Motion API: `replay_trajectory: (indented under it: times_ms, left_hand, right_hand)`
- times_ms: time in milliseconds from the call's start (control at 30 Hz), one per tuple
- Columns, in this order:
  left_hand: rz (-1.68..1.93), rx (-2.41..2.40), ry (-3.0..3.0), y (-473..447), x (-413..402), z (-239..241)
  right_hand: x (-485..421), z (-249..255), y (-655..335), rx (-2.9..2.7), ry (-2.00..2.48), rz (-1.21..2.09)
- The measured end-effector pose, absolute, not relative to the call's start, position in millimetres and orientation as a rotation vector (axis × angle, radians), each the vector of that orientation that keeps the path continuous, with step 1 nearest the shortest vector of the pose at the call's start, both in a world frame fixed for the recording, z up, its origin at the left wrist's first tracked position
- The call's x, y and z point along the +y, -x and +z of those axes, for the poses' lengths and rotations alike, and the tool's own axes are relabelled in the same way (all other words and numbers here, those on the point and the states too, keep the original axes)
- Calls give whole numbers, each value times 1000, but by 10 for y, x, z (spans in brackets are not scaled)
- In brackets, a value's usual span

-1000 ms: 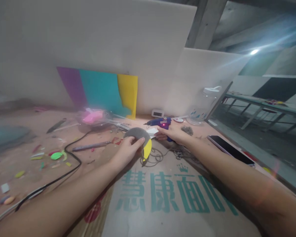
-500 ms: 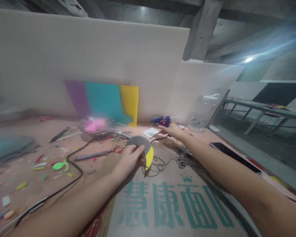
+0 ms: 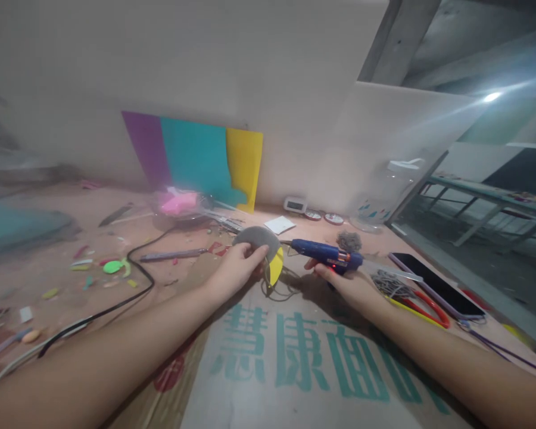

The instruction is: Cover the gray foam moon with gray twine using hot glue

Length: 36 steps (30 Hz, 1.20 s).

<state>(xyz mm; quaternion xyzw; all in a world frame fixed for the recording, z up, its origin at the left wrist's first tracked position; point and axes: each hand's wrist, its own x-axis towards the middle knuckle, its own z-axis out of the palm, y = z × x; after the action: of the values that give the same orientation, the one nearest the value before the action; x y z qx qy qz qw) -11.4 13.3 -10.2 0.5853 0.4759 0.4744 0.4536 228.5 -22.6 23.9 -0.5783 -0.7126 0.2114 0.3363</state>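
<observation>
Near the centre of the frame, the left hand (image 3: 237, 262) grasps a grey disc (image 3: 258, 239), its thumb over the top and the other fingers mostly hidden beneath. Just right of it, the right hand (image 3: 351, 285) has its fingers wrapped round the handle of a blue glue gun (image 3: 324, 253). The gun's long axis runs nearly level across the frame, dipping slightly to the right, with its narrow nozzle pointing left at the disc's right edge. The tip looks just beside that edge; whether the two touch cannot be told. The gun lies nearer the right hand, the disc nearer the left.

The disc is flat and matt, with a curved rim. A bright yellow crescent (image 3: 276, 268) shows at its lower right, smooth and tapering to a point. The gun's body looks like hard plastic with a small red light, and a translucent glue stick (image 3: 399, 273) juts from its back end. Below the disc, thin cord (image 3: 280, 295) lies in loose loops on a pale printed sheet (image 3: 250, 399) with large green characters, near the bottom centre.
</observation>
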Motion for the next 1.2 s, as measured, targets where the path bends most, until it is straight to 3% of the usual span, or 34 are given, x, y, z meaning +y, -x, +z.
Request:
replay_trajectory:
  times_ms: [167, 367, 667, 900, 1200]
  left_hand:
    - [1184, 1136, -1413, 123, 153, -109]
    - [1176, 1215, -1530, 144, 124, -59]
    - [1171, 1345, -1566, 164, 97, -19]
    - [1182, 1298, -1633, 163, 132, -90]
    - [1156, 1337, -1667, 165, 128, -80]
  right_hand:
    - [-254, 144, -2309, -1839, 1558, 451]
    - [-296, 190, -2192, -1905, 1444, 621]
    - [-280, 170, -2178, -1985, 1389, 608]
    - [-225, 128, -2201, -1934, 1508, 456]
    - [-252, 163, -2140, -1955, 1473, 598]
